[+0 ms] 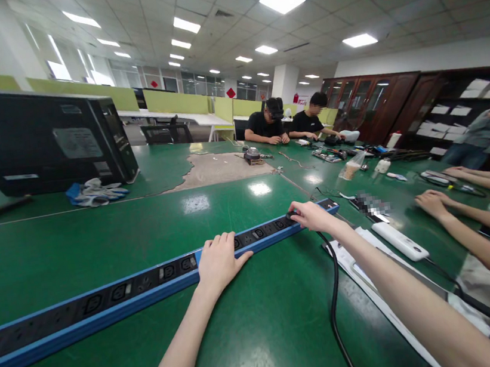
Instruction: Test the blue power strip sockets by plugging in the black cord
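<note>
A long blue power strip [119,293] with black sockets lies across the green table [99,239] from the near left to the middle right. My left hand [220,261] rests on the strip about midway, fingers curled over its far edge. My right hand [311,215] is near the strip's right end, fingers pinched on a black plug [291,216] at a socket. A black cable [334,304] runs from that plug back toward me.
A black computer case [40,138] lies at the far left with gloves [95,193] beside it. A white device [399,240] and papers lie right of my arm. Another person's arms [471,226] reach in from the right. Two people sit at the far end.
</note>
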{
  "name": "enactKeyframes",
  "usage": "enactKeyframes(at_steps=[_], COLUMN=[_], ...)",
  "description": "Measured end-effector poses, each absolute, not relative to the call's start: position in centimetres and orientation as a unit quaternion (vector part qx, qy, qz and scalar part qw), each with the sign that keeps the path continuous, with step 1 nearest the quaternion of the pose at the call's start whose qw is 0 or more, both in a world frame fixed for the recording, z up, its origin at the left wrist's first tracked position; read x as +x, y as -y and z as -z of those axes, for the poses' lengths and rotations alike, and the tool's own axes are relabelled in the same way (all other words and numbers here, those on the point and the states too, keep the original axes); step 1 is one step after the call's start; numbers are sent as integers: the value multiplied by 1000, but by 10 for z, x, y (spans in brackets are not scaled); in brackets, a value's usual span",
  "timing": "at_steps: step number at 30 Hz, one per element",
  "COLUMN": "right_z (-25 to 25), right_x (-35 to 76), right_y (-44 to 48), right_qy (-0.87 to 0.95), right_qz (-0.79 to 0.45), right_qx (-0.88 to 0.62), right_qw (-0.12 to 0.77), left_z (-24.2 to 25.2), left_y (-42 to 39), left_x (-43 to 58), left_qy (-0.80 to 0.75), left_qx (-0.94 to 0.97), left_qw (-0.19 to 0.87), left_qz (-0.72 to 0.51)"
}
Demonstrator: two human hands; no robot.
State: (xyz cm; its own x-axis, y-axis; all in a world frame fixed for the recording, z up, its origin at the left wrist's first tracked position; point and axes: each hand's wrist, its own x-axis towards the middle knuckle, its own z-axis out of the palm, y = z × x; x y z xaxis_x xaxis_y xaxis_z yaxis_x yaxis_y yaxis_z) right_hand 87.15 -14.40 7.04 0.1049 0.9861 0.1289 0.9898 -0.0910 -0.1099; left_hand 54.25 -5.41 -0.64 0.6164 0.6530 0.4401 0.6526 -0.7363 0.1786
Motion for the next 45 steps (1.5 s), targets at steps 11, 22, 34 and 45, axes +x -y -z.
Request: enactKeyframes(at_steps=[11, 22, 34, 45], right_z=[-66, -84, -87, -96], right_x=[862, 860, 858, 865], right_y=[136, 124, 118, 93], right_qy=[635, 586, 599, 594], right_qz=[61, 14, -6, -140], right_qx=[-770, -805, -792, -780], right_qw=[9, -90, -118, -136], left_z=[7, 6, 5, 4], left_y=[54, 54, 50, 48], left_x=[541, 541, 543, 542], left_qy=[-367, -364, -364, -353], left_qx=[897, 898, 900, 906], left_qw=[3, -1, 3, 9], left_qz=[-248, -246, -239, -235])
